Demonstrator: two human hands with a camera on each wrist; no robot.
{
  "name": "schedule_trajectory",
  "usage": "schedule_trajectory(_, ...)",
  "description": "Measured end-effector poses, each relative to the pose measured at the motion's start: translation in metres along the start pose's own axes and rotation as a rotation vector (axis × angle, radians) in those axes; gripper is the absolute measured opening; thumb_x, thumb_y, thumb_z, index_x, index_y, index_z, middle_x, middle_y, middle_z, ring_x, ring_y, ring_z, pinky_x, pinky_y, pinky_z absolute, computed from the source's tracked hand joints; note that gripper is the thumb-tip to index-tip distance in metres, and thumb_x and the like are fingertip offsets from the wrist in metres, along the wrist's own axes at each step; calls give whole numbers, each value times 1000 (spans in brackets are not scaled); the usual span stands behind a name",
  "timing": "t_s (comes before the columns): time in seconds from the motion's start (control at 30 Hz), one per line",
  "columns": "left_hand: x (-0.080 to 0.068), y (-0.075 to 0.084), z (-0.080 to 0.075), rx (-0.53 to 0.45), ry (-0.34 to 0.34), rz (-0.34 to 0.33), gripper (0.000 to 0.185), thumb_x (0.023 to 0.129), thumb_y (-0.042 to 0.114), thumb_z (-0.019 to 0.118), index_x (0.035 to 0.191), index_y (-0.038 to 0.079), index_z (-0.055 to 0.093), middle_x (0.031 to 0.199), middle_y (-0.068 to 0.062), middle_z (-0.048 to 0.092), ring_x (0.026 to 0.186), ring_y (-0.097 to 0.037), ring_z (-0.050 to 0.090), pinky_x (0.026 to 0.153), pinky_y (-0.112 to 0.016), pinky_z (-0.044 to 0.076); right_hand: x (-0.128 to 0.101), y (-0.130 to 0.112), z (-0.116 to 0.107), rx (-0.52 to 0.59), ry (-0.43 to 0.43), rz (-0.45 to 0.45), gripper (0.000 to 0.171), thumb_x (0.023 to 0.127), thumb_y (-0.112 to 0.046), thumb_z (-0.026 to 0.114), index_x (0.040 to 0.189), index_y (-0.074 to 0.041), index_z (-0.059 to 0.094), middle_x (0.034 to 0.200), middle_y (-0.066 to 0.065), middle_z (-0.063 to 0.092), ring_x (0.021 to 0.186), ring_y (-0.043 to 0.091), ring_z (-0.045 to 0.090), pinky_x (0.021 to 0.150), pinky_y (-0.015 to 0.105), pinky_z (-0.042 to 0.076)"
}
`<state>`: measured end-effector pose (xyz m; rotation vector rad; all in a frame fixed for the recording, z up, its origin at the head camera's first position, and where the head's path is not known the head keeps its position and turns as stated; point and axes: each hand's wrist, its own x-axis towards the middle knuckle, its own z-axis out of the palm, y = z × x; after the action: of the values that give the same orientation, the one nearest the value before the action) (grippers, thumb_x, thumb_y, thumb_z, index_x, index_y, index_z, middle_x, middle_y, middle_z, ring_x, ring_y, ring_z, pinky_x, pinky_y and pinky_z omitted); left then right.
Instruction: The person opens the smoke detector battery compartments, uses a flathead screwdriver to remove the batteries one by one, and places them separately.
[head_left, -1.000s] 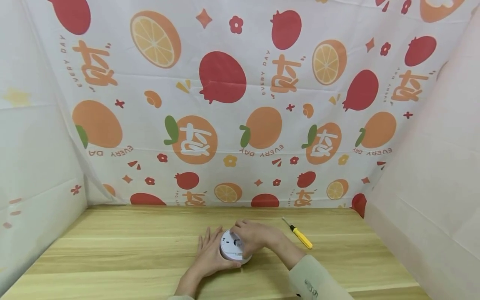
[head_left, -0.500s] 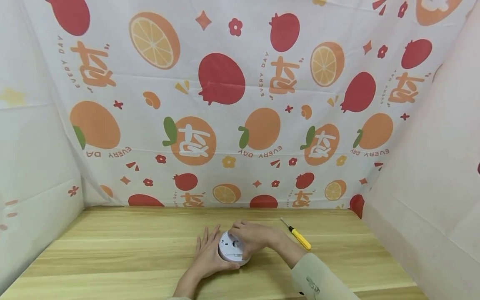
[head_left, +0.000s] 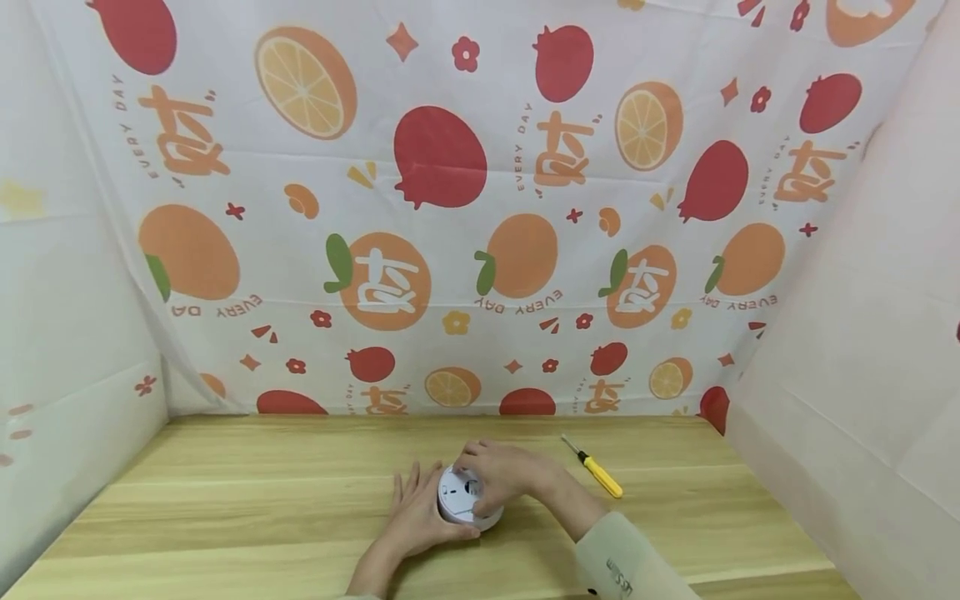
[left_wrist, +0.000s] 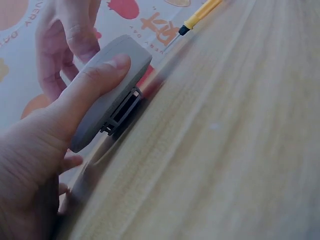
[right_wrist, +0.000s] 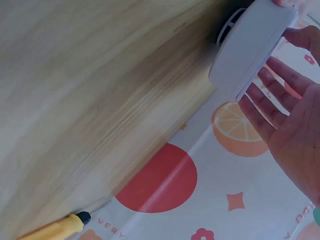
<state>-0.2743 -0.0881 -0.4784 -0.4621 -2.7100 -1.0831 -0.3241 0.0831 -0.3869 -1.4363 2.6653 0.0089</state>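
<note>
My left hand (head_left: 415, 518) gripped white disc (head_left: 456, 500); right hand (head_left: 502, 475) touched its top, couldn't tell if gripping. Screwdriver (head_left: 602, 476) lay on surface (head_left: 255, 508).

Backdrop cloth (head_left: 461, 223) reads "EVERY DAY" in sev. spots, some upside down, w/ lg. stylised Chinese chars. nearby, orange or white. R sleeve (head_left: 637, 562) has dark lettering, illegible; white round device (head_left: 454, 505) has tiny markings, too sm. to read.

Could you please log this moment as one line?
left hand: holds round white device; right hand: touches its upper face; yellow-handled screwdriver: lies on wood-grain table
</note>
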Motion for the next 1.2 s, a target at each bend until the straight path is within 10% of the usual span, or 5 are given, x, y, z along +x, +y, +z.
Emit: schedule_trajectory(1.2,-1,2,-3,-11,-24,-20,111,54,63,76,136,0,38,137,-25,37,129,-52,10,102,-61,-6,4,2,2,3,59,1,50,70,-38,74,113,-16,61,108,-9,50,92,3,44,74,16,44)
